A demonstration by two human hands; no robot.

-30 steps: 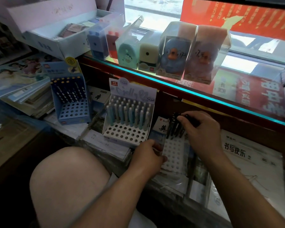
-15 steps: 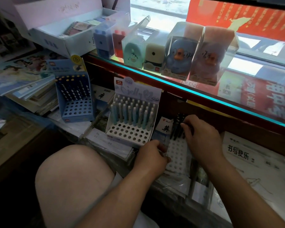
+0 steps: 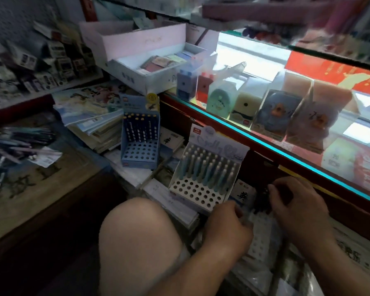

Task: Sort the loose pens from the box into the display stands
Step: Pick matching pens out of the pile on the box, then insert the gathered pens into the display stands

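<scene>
**Working at the white pen stand, low on the right**

Reaching down past a bare knee [image 3: 137,238], we are working both hands on a small white perforated stand [image 3: 260,238] lying low at the right, just below the glass-topped desk [image 3: 265,144] with its glowing teal edge. Our left hand [image 3: 226,227] is curling over the stand's near left edge, fingers folded in against it — we cannot tell how firmly it is holding, since the frame is blurred here. Our right hand [image 3: 297,208] is hovering at the stand's far end, its fingertips bunching around a cluster of dark pens [image 3: 263,201] standing in the back rows; whether the grip is actually pinching a pen or only touching the tops, we cannot tell.

Two more display stands are sitting to the left. A white one [image 3: 201,189] with a pale header card is holding rows of blue-and-white pens [image 3: 209,169] in its rear holes, its front rows standing bare. Further left, a blue stand [image 3: 140,144] is holding a few dark spotted pens at the back, front holes likewise unfilled. It is leaning against a stack of booklets [image 3: 90,118].

Far left — well apart from our hands — loose pens [image 3: 19,139] are lying in a blurred heap. On the glass, boxed sharpeners [image 3: 265,107] are lining up, with an open white box [image 3: 150,69] behind them.
</scene>
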